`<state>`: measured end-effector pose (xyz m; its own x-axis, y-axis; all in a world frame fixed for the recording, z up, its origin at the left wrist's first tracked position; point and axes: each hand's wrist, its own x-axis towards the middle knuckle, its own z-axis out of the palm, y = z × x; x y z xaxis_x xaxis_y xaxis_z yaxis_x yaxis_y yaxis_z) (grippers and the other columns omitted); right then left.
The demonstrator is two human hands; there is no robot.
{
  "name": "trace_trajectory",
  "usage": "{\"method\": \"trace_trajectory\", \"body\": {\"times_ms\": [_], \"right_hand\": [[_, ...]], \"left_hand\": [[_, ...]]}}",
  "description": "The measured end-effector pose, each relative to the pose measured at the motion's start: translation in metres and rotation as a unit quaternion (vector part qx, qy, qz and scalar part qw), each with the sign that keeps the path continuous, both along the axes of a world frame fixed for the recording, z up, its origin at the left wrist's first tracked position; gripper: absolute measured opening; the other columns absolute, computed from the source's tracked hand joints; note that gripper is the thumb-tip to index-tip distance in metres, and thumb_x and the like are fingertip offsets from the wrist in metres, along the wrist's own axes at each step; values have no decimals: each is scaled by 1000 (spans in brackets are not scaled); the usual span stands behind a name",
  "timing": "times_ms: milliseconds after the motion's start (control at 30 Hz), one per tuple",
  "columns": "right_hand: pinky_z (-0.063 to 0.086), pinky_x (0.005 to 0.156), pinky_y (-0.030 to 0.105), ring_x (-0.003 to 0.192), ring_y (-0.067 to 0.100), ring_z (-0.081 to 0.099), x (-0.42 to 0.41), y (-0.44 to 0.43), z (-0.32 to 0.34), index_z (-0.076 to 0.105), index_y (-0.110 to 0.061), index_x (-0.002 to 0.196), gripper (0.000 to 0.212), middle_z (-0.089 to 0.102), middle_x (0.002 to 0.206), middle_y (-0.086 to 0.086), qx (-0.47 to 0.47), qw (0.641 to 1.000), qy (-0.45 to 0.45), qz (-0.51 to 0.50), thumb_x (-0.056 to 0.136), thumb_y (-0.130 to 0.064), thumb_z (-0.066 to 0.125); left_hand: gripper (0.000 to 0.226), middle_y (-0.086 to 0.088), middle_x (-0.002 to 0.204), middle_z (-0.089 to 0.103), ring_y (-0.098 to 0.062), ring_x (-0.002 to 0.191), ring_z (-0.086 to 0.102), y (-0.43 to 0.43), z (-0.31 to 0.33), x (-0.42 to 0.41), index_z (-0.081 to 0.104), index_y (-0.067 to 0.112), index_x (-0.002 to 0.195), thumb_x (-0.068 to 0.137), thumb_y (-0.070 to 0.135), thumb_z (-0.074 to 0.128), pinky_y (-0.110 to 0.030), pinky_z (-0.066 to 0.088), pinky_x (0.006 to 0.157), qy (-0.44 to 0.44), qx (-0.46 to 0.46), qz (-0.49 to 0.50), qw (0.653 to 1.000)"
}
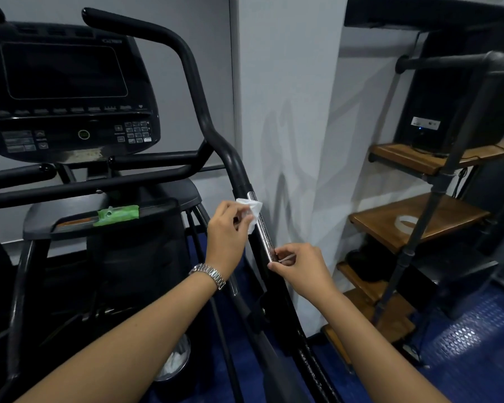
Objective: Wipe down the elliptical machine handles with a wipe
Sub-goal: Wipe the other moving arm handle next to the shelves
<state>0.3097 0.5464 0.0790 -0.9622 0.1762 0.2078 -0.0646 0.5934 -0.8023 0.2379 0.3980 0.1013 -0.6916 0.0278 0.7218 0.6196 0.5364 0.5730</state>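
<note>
Console (70, 91), high and left of the fingers (240, 213) of the left hand (226, 228):
- logo (111, 41) on top edge, too blurred to read.
- heart sign (140, 106) at right end of the button row.
- plus sign (118, 128) over minus sign (120, 139), beside a keypad (137, 131); digits not legible.
- up arrow (40, 133) over down arrow (42, 145), farther left.

Black box (437, 91), high and right of the fingers (285, 253) of the right hand (300, 270): white label (425, 123), print too small to read.
</note>
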Motion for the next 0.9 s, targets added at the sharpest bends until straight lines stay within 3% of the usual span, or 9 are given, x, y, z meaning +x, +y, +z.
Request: {"method": "trace_trajectory", "body": {"times_ms": [100,200,367,467,567,700,833,900], "right_hand": [[50,64,7,68,3,64,-1,0,3,73,-18,93,18,65,70,-14,1,1000,-8,2,76,-17,79],[48,62,6,68,1,64,0,0,4,73,-18,94,19,64,71,-14,-1,1000,-10,3,76,-17,79],[54,68,14,68,2,65,1,0,3,74,-17,94,19,67,72,-11,-1,1000,-9,5,76,-17,79],[55,71,16,70,2,66,-2,2,4,74,-16,94,20,70,75,-8,11,1000,-6,7,75,-19,79],[56,75,20,74,3,66,-2,2,3,75,-15,95,21,71,79,-5,23,1000,-1,7,75,-21,79],[55,73,19,73,2,65,-2,3,3,74,-17,95,21,71,80,-6,31,1000,-4,7,76,-22,79],[56,74,24,75,5,65,-5,5,3,74,-17,91,20,71,81,-6,50,999,-16,8,74,-26,80],[56,74,27,76,6,65,-5,5,2,73,-17,91,20,70,81,-6,54,998,-20,4,74,-27,80]], "left_hand": [[11,0,95,56,-5,81,52,-1,9,-6,66,4,92,83,9,69,3,39,75,-3,-5,-2,1000],[12,-1,96,55,-8,83,51,-1,24,-19,67,2,94,84,8,68,5,37,75,-2,4,19,1000],[15,-4,99,60,-15,91,57,-6,-3,-6,69,4,99,86,9,65,-23,51,81,45,-101,-21,994],[15,-5,97,59,-16,90,58,-6,14,-20,69,4,99,87,10,65,-30,55,78,52,-108,-16,993],[14,-3,96,60,-16,90,56,-6,28,-28,70,5,95,87,14,65,-27,53,74,58,-141,0,988],[11,-3,97,60,-19,86,55,-14,20,-21,69,4,89,86,15,65,-28,53,66,112,-266,-27,957],[11,-2,95,61,-18,88,54,-7,39,-29,71,7,85,85,17,67,-20,44,63,109,-267,14,957],[10,1,93,62,-17,90,54,-4,36,-26,71,10,81,84,19,68,-19,40,55,108,-318,11,942]]}}
